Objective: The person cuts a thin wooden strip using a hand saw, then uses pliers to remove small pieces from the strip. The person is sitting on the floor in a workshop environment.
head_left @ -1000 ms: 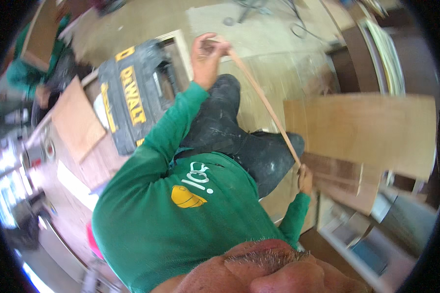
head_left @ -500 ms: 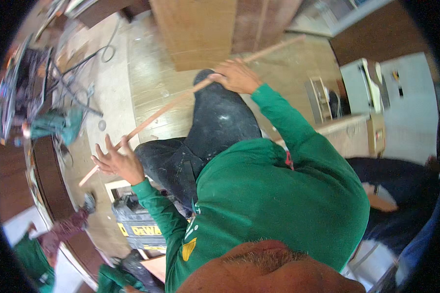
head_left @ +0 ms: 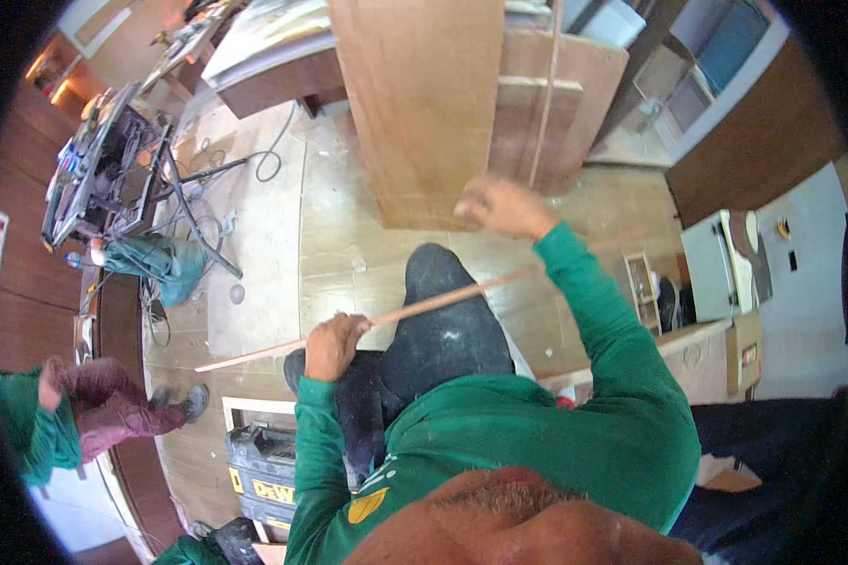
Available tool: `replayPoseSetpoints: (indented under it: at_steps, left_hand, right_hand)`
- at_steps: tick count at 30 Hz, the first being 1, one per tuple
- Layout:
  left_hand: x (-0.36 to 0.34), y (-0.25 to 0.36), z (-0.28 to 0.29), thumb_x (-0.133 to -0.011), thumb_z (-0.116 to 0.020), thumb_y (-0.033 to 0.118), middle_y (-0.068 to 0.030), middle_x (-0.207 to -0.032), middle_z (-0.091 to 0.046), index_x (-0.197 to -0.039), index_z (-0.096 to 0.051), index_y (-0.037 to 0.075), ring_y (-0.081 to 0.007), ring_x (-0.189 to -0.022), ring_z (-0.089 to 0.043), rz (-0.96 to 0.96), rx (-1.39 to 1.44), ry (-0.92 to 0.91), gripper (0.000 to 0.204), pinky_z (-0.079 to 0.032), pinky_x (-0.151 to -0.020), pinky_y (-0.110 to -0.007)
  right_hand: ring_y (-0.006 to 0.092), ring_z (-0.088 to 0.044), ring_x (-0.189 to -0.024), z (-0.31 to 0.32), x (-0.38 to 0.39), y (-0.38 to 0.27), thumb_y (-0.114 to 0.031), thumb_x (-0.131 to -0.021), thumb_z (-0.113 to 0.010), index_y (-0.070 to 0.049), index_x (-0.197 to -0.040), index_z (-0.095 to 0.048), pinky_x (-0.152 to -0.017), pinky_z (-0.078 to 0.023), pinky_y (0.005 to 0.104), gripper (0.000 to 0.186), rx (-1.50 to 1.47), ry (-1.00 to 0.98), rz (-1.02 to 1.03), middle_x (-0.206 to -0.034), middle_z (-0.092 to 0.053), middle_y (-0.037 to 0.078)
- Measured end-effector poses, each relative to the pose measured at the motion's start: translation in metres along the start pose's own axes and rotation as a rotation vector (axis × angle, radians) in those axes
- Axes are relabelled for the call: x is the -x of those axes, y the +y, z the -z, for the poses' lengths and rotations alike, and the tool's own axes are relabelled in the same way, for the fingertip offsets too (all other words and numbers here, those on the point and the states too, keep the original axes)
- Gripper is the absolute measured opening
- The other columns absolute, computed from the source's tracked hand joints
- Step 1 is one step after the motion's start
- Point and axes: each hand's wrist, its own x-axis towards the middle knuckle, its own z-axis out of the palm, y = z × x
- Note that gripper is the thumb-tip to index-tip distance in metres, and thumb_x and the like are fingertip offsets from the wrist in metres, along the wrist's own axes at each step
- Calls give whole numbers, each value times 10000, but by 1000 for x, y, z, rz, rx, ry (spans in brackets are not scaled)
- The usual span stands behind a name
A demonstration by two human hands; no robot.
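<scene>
A long thin pale wood strip (head_left: 438,300) lies diagonally over my dark-trousered leg (head_left: 448,339). My left hand (head_left: 334,346) has its fingers closed on the strip toward its left part. My right hand (head_left: 504,209) is in the air above the strip, off it, with fingers apart and slightly curled, blurred by motion. Just beyond it stands a large plywood sheet (head_left: 415,113), with more brown boards (head_left: 584,113) leaning beside it. The strip's right end is faint and blurred.
A tool stand (head_left: 104,169) with cables is at upper left. Co-workers (head_left: 94,414) are at lower left and at the right edge (head_left: 773,452). A black-and-yellow tool case (head_left: 254,457) lies near my left side. A small wooden frame (head_left: 645,292) is at the right.
My right hand has let go of the strip and moved up and right. My left hand now grips it further right in the picture. The view has turned and shifted.
</scene>
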Motion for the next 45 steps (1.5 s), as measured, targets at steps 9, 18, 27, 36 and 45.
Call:
replayPoseSetpoints:
  at_steps: [9,18,27,36,45]
  left_hand:
    - [28,10,-9,-1005,-694,313,-161,-862,-665,-1073,-783,86,-388,-839,-656,0,249,-53,253,-486,-784,-497]
    - [82,8,-24,-937,-759,265,-124,-954,-658,-1091,-781,117,-359,-953,-639,91,188,-51,214,-498,-835,-481]
    - [105,20,-21,-887,-802,275,-120,-1025,-639,-1063,-762,107,-360,-995,-627,141,171,-79,247,-500,-869,-484]
    - [100,9,-33,-865,-799,242,-117,-1020,-641,-1013,-762,120,-357,-988,-639,57,134,-117,195,-527,-851,-493]
    - [133,40,-51,-884,-756,300,-126,-1251,-607,-1265,-702,126,-349,-1234,-562,156,-16,161,422,-419,-1091,-523]
  right_hand:
    - [356,-703,-1195,150,-225,228,-533,-986,-719,143,-1394,-549,-1017,-540,419,808,67,853,-450,-1287,-705,295]
    - [267,-650,-1268,79,-270,249,-428,-1048,-685,12,-1439,-603,-1075,-497,380,594,-771,588,-423,-1403,-681,142]
    - [243,-678,-1157,54,-194,232,-267,-1062,-695,13,-1382,-607,-997,-534,373,434,-972,702,-167,-1301,-712,145]
    - [211,-698,-1071,63,-184,217,-240,-1067,-681,9,-1324,-642,-948,-545,358,360,-743,615,-204,-1183,-743,131]
    - [229,-667,-1051,85,-270,298,-323,-1039,-702,-84,-1375,-618,-836,-570,391,421,-524,290,-339,-1209,-687,103]
